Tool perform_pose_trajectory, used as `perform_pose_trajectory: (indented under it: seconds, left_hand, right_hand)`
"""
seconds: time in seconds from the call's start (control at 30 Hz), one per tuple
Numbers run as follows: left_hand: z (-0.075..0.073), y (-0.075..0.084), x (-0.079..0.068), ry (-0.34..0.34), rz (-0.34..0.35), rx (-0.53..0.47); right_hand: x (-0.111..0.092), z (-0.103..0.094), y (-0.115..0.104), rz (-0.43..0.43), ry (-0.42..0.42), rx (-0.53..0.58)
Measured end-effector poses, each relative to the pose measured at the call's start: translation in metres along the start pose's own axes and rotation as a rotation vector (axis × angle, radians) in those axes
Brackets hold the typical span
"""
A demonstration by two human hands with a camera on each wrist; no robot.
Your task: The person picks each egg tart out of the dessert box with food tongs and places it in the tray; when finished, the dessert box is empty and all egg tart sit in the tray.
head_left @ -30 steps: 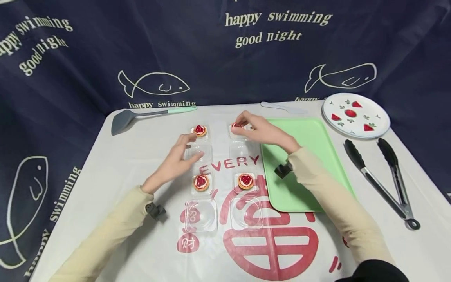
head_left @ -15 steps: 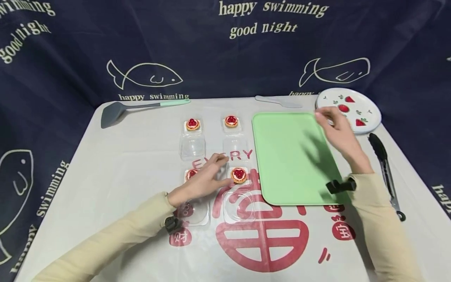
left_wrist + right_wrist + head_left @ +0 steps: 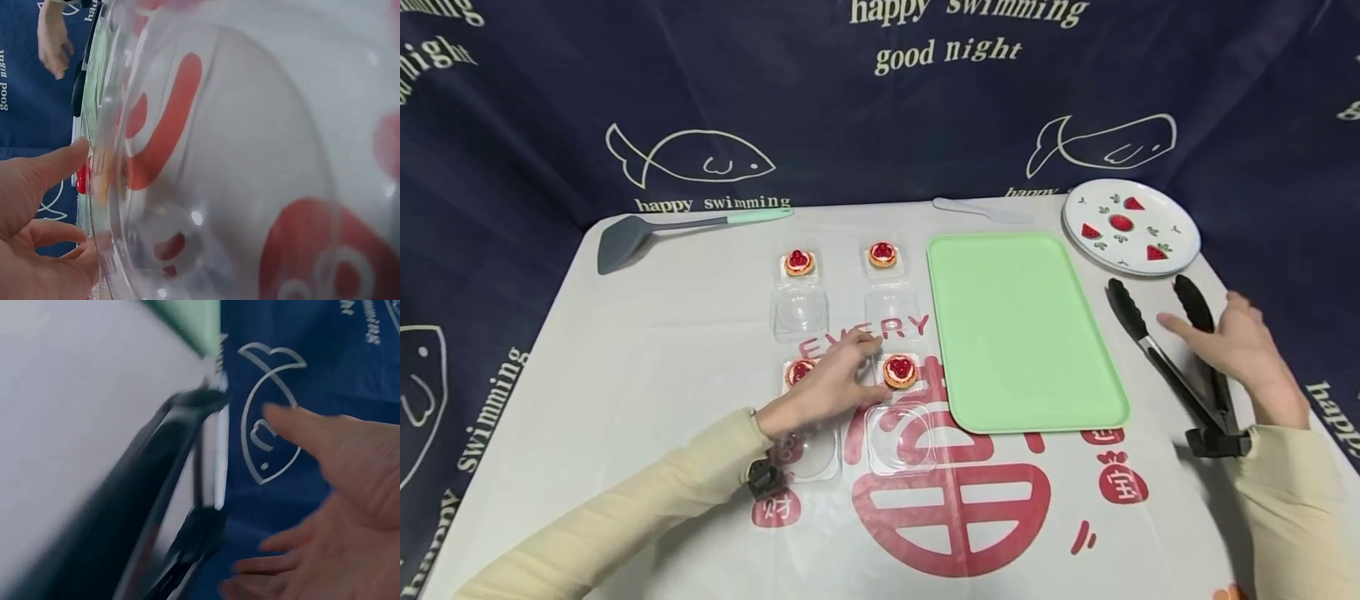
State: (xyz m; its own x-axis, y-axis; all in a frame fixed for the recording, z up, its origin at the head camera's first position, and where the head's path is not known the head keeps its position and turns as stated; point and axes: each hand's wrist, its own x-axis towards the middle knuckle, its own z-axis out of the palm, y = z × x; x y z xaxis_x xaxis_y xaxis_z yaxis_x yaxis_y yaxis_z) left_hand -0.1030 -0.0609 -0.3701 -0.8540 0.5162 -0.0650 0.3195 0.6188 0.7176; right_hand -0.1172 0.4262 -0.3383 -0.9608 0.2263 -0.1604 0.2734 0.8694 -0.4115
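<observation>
Four small red-topped tarts sit in opened clear plastic boxes in two rows; the front right tart (image 3: pixel 900 372) is nearest my left hand (image 3: pixel 831 383). That hand spreads its thumb and fingers at the left side of this tart's box, over the front left tart (image 3: pixel 799 371), which it partly covers. My right hand (image 3: pixel 1247 354) reaches over the right arm of the black and silver tongs (image 3: pixel 1172 374), fingers extended and thumb apart. The tongs lie spread on the table. In the right wrist view, the blurred tongs are beside the open palm (image 3: pixel 356 500).
A green tray (image 3: pixel 1022 333) lies between the boxes and the tongs. Behind the tongs stands a white plate (image 3: pixel 1150 221) with painted fruit. A spatula (image 3: pixel 625 242) is at the back left, a pale plastic knife (image 3: pixel 985 211) at the back. Clear lids (image 3: pixel 901 437) extend frontward.
My right hand has left the back right tart and swung right, past the tray, to the tongs. The left hand has moved from the left column to the front right box.
</observation>
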Motion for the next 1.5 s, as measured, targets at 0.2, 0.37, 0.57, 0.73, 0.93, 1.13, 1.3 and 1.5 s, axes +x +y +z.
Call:
perform_pose_trajectory:
  seconds: [0.2, 0.37, 0.57, 0.73, 0.93, 1.13, 1.3, 1.5]
  left_hand:
    - [0.000, 0.003, 0.002, 0.040, -0.034, -0.073]
    - [0.000, 0.005, 0.004, 0.057, -0.062, -0.103]
    - [0.001, 0.003, 0.005, 0.047, -0.097, -0.130]
    - [0.001, 0.003, 0.005, 0.037, -0.098, -0.141]
    - [0.000, 0.002, 0.005, 0.037, -0.080, -0.134]
    - [0.001, -0.001, 0.005, 0.037, -0.067, -0.118]
    - [0.000, -0.002, 0.007, 0.019, -0.069, -0.099]
    - [-0.002, -0.003, 0.007, 0.001, -0.058, -0.085]
  right_hand:
    - [-0.006, 0.008, 0.016, 0.017, -0.213, -0.142]
    - [-0.011, 0.011, 0.016, 0.083, -0.188, -0.217]
    - [-0.009, 0.012, 0.027, 0.228, -0.206, -0.172]
    - [-0.020, 0.000, 0.025, 0.268, -0.076, -0.085]
    - [-0.035, -0.024, -0.023, 0.080, 0.052, -0.033]
    - [-0.028, -0.024, -0.077, -0.172, 0.011, 0.021]
    - [-0.018, -0.008, -0.113, -0.418, -0.070, 0.065]
    - [-0.012, 0.023, -0.149, -0.797, -0.199, -0.027]
